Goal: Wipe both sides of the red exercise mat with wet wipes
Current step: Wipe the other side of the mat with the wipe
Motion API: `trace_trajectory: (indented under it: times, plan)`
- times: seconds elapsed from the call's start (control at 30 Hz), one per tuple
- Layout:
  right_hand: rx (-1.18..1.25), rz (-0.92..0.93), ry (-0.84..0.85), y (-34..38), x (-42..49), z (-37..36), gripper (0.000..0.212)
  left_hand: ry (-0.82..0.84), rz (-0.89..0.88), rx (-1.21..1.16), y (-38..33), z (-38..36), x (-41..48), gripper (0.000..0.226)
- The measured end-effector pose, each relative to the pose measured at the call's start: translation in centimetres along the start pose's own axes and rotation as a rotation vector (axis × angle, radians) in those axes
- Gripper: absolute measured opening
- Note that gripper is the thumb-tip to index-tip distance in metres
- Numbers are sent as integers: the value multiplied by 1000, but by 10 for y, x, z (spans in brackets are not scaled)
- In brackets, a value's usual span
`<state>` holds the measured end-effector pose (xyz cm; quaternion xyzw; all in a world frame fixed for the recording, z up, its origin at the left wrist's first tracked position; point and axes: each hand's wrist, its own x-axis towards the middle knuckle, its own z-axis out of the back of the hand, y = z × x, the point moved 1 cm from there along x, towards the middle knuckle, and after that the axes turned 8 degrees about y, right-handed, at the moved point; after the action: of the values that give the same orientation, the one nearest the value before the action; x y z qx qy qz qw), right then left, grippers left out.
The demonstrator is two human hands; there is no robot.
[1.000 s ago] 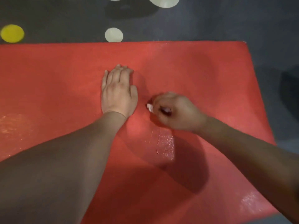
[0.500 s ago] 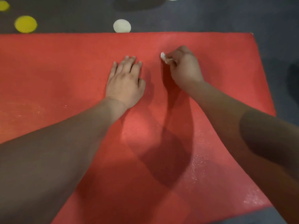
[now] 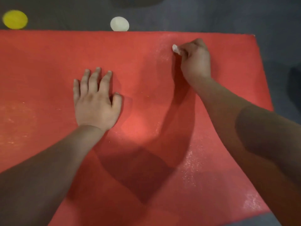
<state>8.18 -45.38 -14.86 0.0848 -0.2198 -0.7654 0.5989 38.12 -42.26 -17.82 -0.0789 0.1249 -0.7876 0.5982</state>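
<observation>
Pinching the wipe point(image 3: 175, 48), the right hand point(image 3: 195, 61) sits nearer the far right corner of the mat point(image 3: 48, 62) than before; the left hand point(image 3: 96, 101) stays flat, fingers spread, mid-mat.

Carrying everything and running as a band ahead of both sets of fingertips and down the outer side of the right hand point(image 3: 195, 61): a dark grey surface point(image 3: 211, 15). Showing round spots: a yellow spot point(image 3: 15, 19) far ahead and outward of the left hand point(image 3: 96, 101), and a cream spot point(image 3: 119, 23) ahead, between the two hands, meeting the mat's far edge. Lying spread directly on it and reaching under both hands: a red exercise mat point(image 3: 40, 62), its far corner sitting ahead and outward of the right hand. Resting blurred outward of the right forearm: a dark shape point(image 3: 294, 84), too dim to identify.
</observation>
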Motion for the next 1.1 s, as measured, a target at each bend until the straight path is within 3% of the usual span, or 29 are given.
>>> trace_trajectory:
  times: [0.1,0.2,0.27,0.33,0.4,0.5,0.57,0.67,0.8,0.9,0.97,1.1]
  plan:
    - [34,-28,-17,26,-7,-12,34,-2,12,2,1,2,3,67]
    - [108,294,212,70,-63,-15,21,-13,3,-9,1,3,3,66]
    - [109,470,384,84,-98,-10,26,-24,-7,-12,1,3,3,64]
    - [10,569,422,81,-93,-11,27,-42,-7,-11,2,3,3,63]
    - [-88,506,334,75,-53,-16,24,-53,-12,-14,2,3,4,63]
    - [-122,218,116,57,24,-25,26,-61,-24,-22,3,2,4,62]
    - [-73,68,75,55,47,-31,29,-72,-34,-18,5,2,4,62]
    - [5,176,113,72,24,-38,25,-74,-32,-28,6,3,5,62]
    - [97,484,417,91,-62,-20,24,-84,-31,-32,6,4,6,62]
    - [41,614,491,83,-68,-12,30,-97,-30,-29,6,2,5,61]
    - [-38,553,394,79,-33,-21,37,-98,-33,-24,7,2,6,61]
    - [-35,143,96,61,46,-36,35,-109,-40,-25,6,0,5,60]
